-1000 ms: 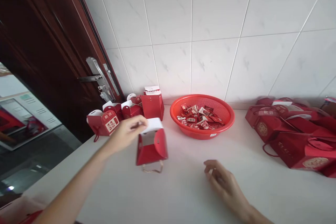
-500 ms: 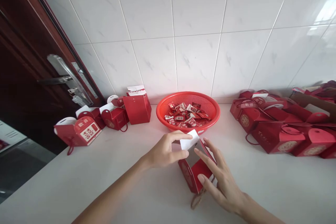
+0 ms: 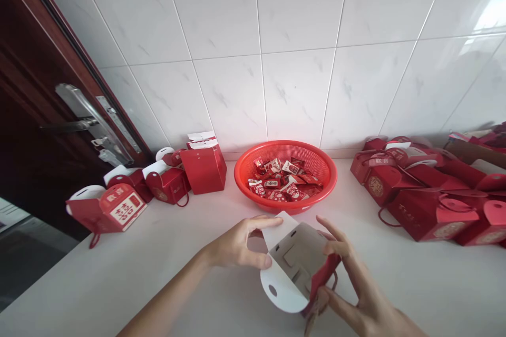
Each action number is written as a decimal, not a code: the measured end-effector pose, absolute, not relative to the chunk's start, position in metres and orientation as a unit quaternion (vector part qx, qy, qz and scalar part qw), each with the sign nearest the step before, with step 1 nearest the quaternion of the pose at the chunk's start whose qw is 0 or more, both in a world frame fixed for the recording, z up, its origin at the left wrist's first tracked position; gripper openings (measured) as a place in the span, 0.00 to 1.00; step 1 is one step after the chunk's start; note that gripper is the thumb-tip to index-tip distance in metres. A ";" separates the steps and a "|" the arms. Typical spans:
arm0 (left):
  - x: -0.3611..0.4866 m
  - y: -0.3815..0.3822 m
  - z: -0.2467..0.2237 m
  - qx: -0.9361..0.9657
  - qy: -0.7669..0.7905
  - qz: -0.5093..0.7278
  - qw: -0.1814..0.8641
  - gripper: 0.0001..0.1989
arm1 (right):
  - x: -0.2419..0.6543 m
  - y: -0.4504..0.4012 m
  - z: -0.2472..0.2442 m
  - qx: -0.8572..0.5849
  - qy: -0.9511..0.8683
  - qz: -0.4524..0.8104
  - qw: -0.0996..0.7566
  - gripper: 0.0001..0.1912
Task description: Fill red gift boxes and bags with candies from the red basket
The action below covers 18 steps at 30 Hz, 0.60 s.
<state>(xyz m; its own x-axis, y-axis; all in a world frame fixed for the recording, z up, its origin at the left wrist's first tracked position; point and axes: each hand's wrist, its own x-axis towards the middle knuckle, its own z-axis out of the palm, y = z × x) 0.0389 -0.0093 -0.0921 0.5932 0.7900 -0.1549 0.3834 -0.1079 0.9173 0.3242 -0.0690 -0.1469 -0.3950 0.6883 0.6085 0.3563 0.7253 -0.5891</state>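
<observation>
A red paper gift box with a pale inside stands open-topped in front of me, tilted toward me. Its flaps are folded outward, and a white rounded flap with a hole hangs over the near left side. My left hand grips the left edge, thumb and fingers on either side of it. At the right, my right hand holds the red flap between thumb and fingers, beside a twisted brown cord. Just behind the box sits a red plastic basket of wrapped candies.
On the left stand several red boxes, among them a lidded-handle one with white lettering and a taller box. Many red boxes crowd the right side. A white tiled wall closes the back; a dark door stands left.
The box has turned and tipped so that its inside now faces me, and its near flap has folded outward. My right hand has shifted right and nearer. The view has moved slightly.
</observation>
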 end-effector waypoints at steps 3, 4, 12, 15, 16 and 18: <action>0.037 -0.003 -0.090 0.720 0.407 0.201 0.526 0.43 | 0.325 -0.066 -0.156 -0.332 -0.798 0.094 0.494 0.12; 0.036 0.000 -0.090 0.721 0.403 0.203 0.526 0.42 | 0.325 -0.065 -0.159 -0.332 -0.795 0.065 0.503 0.11; 0.028 0.011 -0.075 0.784 0.402 0.170 0.442 0.33 | 0.316 -0.072 -0.184 -0.364 -0.782 0.081 0.499 0.09; 0.020 0.016 -0.054 0.811 0.414 0.137 0.392 0.26 | 0.311 -0.077 -0.187 -0.381 -0.778 0.091 0.491 0.05; 0.017 0.018 -0.046 0.810 0.424 0.134 0.383 0.24 | 0.310 -0.079 -0.187 -0.389 -0.776 0.095 0.487 0.05; 0.013 0.026 -0.034 0.803 0.446 0.143 0.368 0.24 | 0.309 -0.081 -0.187 -0.401 -0.771 0.098 0.485 0.09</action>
<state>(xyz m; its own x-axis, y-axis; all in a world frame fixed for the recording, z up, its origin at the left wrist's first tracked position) 0.0134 0.0258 -0.0339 0.5611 0.8219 -0.0983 0.6106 -0.3307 0.7196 0.3094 -0.0810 -0.1874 -0.2074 0.7130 0.6698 0.5232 0.6594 -0.5399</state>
